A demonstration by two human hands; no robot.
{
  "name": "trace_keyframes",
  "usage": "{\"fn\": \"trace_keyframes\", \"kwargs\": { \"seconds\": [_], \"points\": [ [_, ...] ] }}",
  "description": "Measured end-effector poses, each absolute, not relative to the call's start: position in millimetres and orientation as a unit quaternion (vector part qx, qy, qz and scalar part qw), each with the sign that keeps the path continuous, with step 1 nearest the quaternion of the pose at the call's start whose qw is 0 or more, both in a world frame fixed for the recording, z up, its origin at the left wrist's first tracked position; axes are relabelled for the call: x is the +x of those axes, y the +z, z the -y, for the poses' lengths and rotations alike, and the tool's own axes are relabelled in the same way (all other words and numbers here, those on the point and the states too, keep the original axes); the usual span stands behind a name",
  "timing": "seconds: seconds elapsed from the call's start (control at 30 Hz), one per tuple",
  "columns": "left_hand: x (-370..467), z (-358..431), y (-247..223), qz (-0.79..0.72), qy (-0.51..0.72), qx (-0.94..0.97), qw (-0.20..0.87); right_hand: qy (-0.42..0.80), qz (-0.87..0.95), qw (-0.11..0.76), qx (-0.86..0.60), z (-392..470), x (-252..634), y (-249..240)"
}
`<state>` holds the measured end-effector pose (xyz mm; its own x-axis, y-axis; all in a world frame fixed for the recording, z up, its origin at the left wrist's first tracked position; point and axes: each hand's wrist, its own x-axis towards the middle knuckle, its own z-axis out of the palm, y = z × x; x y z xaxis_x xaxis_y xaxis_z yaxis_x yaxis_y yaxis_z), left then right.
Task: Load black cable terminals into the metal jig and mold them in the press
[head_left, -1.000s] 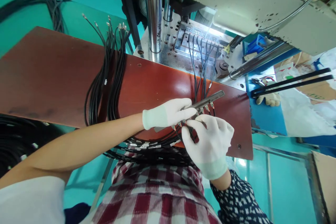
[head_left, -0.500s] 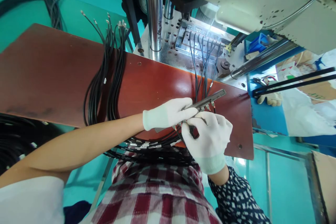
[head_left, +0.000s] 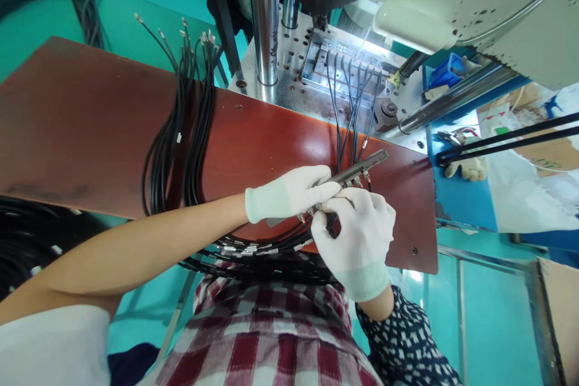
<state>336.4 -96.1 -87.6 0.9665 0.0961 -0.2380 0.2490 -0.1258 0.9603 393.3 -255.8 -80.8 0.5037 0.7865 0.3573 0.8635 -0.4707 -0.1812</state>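
Between the left hand's (head_left: 301, 193) thumb and fingers lies a metal bar (head_left: 373, 160), gripped and slanting up to the right. Just beside those fingertips, the right hand (head_left: 355, 235) has its thumb and forefinger curled toward each other at the bar's near edge; what they pinch, if anything, is hidden. Both hands wear white gloves.

Small metal cable ends (head_left: 357, 181) stick out along that edge, some to each side of the right fingertips. Below the left fingers, a bundle of black cables with silver bands (head_left: 253, 249) curves near a checked garment (head_left: 262, 332).

Under the hands is a reddish-brown board (head_left: 266, 139). Beyond the fingertips, thin black cables (head_left: 335, 93) run from the board up to a metal block (head_left: 312, 72) on the machine's holed plate (head_left: 292, 93). Well left of the fingers, two bunches of black cables (head_left: 169, 151) lie across the board; well to the right, a spare glove (head_left: 470, 167) rests on a blue surface (head_left: 465, 202).
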Motion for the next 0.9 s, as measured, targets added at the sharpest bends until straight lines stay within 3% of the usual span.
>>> {"fn": "trace_keyframes", "kwargs": {
  "seconds": [0.37,0.9],
  "points": [
    [336,96,-90,-0.104,-0.037,0.752,0.650,-0.143,0.495,0.228,-0.826,254,397,-90],
    [337,98,-92,-0.119,-0.025,0.753,0.647,-0.159,0.525,0.197,-0.812,252,374,-89]
  ]
}}
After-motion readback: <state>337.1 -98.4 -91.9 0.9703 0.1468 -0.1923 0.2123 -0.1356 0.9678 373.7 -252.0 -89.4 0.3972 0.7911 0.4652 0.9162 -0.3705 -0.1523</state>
